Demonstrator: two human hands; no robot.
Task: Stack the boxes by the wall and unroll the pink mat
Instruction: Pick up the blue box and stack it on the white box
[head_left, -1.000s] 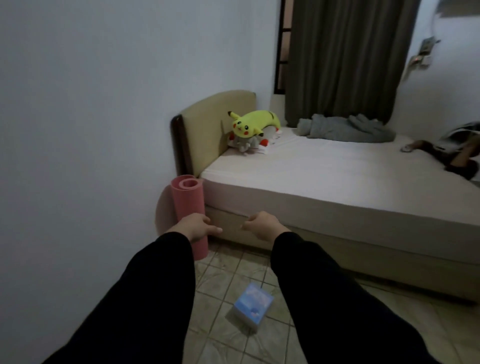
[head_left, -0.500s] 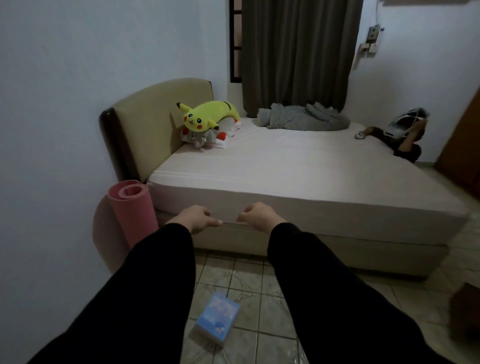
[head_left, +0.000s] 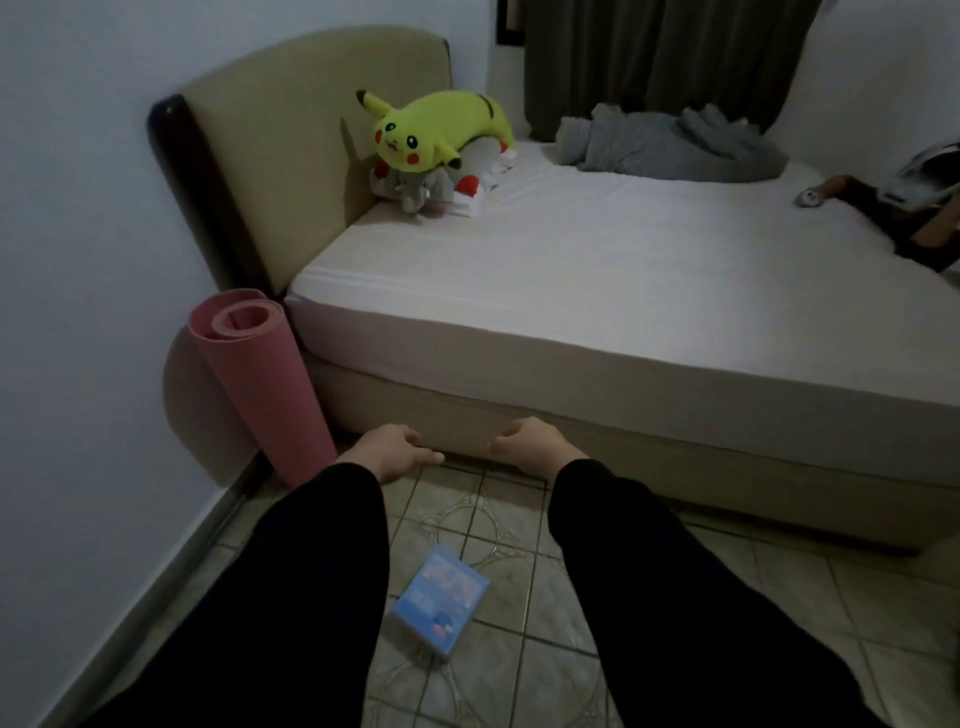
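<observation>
Reaching forward with both arms, I have my left hand (head_left: 393, 451) and right hand (head_left: 535, 446) out in front of me at centre frame, both empty, fingers loosely curled and clasping nothing. The pink mat (head_left: 261, 388) stands rolled on end at the left of the frame, wedged in the corner between the wall (head_left: 78, 260) and the bed (head_left: 571, 291), leaning slightly; my left hand is just beside its lower end but not touching it. It looks like soft foam, so I judge it light, springy and a little grippy, likely to squash under my fingers and to want to curl back once laid out. I would take it around the middle of the roll with one hand and find the loose outer edge with the other. Only one blue box (head_left: 439, 596) shows, lying flat on the tiled floor (head_left: 519, 675) at lower centre between my sleeves; it seems thin cardboard, light and easily dented, best lifted by its long sides.
</observation>
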